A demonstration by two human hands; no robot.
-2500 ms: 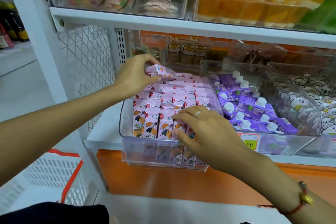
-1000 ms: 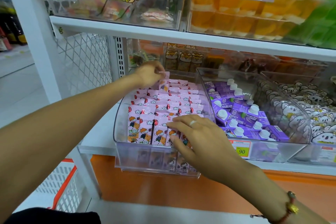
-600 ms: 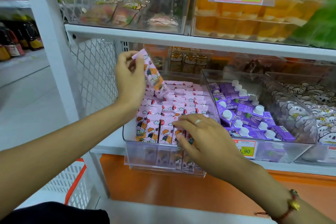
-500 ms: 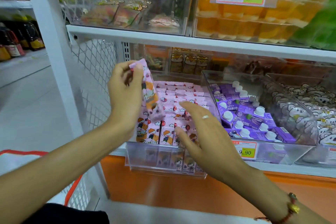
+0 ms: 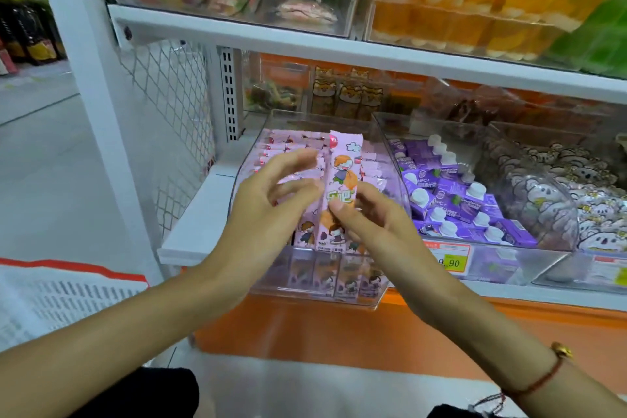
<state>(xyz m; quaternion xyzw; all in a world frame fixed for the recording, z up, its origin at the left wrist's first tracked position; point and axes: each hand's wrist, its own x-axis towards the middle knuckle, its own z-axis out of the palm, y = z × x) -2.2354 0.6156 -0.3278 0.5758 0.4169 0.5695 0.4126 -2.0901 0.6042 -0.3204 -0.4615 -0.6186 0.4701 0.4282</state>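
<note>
1. Centre frame, the slim pink cartoon-printed carton (image 5: 342, 170) has changed hands: your right hand (image 5: 376, 227) now pinches it.
2. Your left hand (image 5: 268, 214), fingers released, can part rows in the clear plastic bin (image 5: 298, 285).

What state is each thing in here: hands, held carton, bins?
pink carton: upright, held above its bin.
right hand: pinches the pink carton's lower half.
left hand: fingers spread beside it, holding nothing; contact unclear.
pink-carton bin: open-topped, packed with upright rows.
purple-carton bin: open-topped, cartons capped, loosely piled.
</note>
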